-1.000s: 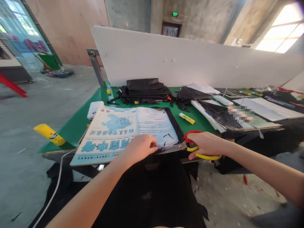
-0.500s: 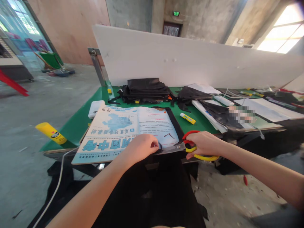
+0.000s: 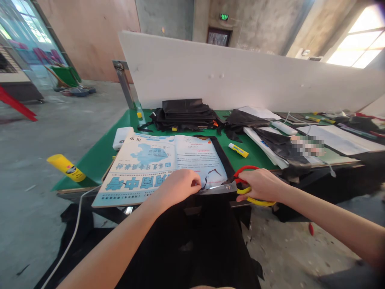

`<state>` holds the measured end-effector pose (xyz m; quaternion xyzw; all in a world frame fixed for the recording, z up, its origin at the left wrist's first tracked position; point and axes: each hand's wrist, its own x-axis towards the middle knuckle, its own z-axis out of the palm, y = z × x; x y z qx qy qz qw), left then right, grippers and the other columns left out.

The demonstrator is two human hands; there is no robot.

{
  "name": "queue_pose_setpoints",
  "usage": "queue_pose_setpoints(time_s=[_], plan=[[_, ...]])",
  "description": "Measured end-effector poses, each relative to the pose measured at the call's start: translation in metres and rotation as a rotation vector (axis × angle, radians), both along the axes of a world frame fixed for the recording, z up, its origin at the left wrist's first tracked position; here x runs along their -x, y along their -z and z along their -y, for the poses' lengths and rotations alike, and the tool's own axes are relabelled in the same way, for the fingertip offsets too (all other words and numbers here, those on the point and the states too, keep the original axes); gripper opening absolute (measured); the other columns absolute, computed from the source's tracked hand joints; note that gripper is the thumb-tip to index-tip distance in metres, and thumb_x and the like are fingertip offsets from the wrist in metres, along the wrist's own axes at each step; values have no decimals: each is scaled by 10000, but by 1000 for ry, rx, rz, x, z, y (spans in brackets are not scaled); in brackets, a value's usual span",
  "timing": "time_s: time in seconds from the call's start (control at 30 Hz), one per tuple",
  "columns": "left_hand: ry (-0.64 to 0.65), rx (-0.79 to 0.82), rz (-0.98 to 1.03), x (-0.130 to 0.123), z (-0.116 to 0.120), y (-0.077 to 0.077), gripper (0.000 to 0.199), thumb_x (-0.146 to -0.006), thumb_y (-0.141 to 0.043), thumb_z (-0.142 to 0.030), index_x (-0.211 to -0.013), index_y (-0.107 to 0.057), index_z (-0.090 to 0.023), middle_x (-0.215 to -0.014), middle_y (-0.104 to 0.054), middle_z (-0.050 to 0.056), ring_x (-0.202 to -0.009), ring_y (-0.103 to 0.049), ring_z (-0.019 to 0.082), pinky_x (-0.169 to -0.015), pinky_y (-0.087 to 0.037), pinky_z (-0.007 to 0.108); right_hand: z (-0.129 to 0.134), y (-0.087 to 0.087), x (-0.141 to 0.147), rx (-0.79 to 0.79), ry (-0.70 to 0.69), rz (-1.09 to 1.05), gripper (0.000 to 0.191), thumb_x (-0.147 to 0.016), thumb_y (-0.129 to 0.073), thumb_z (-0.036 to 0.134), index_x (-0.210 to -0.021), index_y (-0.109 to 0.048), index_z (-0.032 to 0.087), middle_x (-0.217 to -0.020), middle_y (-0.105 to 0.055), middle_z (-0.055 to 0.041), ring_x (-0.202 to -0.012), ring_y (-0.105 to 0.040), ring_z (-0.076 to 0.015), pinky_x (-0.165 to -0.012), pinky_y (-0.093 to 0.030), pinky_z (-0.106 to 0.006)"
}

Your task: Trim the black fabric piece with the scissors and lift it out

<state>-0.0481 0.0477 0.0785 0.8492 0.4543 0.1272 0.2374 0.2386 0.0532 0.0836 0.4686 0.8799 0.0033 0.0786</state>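
My right hand (image 3: pixel 261 185) grips scissors (image 3: pixel 221 188) with red and yellow handles. Their blades point left along the near edge of an open book (image 3: pixel 144 176). At the blade tips, the pinched fingers of my left hand (image 3: pixel 182 186) hold the edge of a black sheet (image 3: pixel 221 154), mostly hidden there. This sheet lies under the book and shows as a band on its right side. Thin black cut slivers (image 3: pixel 212 173) lie on the right page. Blue print and a map cover the left part of the book.
A yellow glue stick (image 3: pixel 238 150) lies right of the book; a bigger yellow tube (image 3: pixel 66 167) is at the table's left corner. Stacked black sheets (image 3: pixel 185 114) sit behind, before a white panel (image 3: pixel 228 76). A white cable (image 3: pixel 78 216) hangs at left. Papers (image 3: pixel 339 138) spread rightward.
The scissor blades have shifted slightly, and a dark sliver now shows curling up beside my left fingertips. My left hand stays in nearly the same place.
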Motion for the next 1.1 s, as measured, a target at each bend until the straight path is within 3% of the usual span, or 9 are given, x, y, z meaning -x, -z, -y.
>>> queue_pose_setpoints(time_s=[0.3,0.47,0.87,1.1], plan=[[-12,43,32,2,1,-2,194,-788,-494,-348,-741,-644,-234,-756,-640,-15,-679,-531,125,-576,-329,249,17,4,-3,7,15,-46,587,-630,-530,721,-871,-479,189,-853,-590,-67,-777,-571,-251,-646,-369,-327],[-6,43,49,2,1,-3,208,-789,-495,-355,-761,-654,-223,-754,-634,-1,-672,-527,126,-588,-337,253,20,3,-3,13,72,-36,580,-635,-524,721,-862,-478,190,-848,-591,-77,-778,-575,-265,-632,-366,-333],[24,37,57,3,2,-3,202,-791,-502,-355,-774,-660,-230,-777,-640,-3,-698,-534,127,-623,-352,259,17,8,19,8,56,-67,597,-594,-551,735,-858,-476,205,-841,-589,-52,-783,-569,-238,-611,-362,-302],[30,47,68,5,3,-4,181,-783,-514,-342,-768,-661,-237,-757,-629,-13,-677,-525,118,-596,-341,247,15,16,24,-131,15,-49,565,-611,-546,727,-801,-458,202,-773,-578,-25,-713,-561,-212,-574,-332,-292]])
